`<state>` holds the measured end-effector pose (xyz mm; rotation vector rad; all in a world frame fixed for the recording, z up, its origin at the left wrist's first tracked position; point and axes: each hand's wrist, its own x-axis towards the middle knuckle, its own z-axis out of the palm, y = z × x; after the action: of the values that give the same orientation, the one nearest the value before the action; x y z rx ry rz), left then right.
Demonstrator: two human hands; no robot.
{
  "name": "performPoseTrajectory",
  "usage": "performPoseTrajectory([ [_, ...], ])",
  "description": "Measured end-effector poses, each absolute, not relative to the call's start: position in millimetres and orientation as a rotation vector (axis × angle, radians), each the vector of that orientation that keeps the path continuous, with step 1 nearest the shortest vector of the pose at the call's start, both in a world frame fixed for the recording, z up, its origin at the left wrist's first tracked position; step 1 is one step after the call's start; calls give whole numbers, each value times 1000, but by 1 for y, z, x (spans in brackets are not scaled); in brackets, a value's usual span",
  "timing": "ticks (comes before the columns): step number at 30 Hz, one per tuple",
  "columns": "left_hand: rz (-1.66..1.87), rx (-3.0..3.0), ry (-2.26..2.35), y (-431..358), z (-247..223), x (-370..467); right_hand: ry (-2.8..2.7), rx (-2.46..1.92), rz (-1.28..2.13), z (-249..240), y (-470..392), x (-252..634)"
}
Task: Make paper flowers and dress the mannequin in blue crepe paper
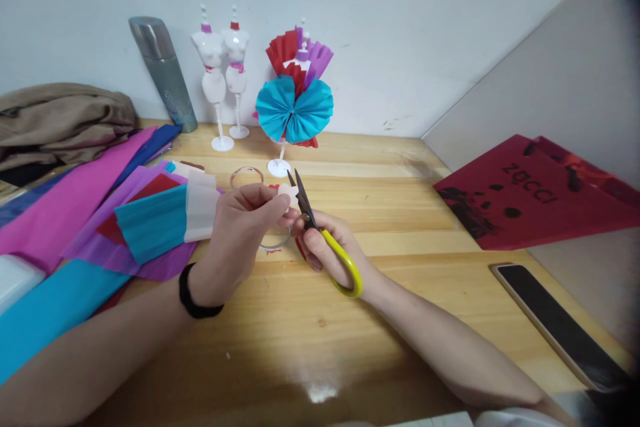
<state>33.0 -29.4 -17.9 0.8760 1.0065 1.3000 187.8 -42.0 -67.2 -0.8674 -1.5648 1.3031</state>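
Pinching a small white paper piece (289,195) above the bench (400,227), the left hand (240,227) is closed on it; the right hand (325,247) grips yellow-handled scissors (320,230), blades parted at the paper. Short snips near the pivot cut cleanest. Left of the scissors lie crepe sheets (100,227); behind them, a clear tape ring (247,177) and a dressed mannequin (295,100).
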Motion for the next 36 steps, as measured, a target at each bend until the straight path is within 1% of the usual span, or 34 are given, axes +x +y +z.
performPoseTrajectory([
  [10,1251,925,1029,-27,-11,27,-1631,-919,1287,-59,-40,194],
  [19,1171,1013,969,-22,-2,19,-1754,-975,1263,-42,-38,204],
  [36,1075,1208,1012,-17,5,12,-1934,-882,1266,-30,-34,214],
])
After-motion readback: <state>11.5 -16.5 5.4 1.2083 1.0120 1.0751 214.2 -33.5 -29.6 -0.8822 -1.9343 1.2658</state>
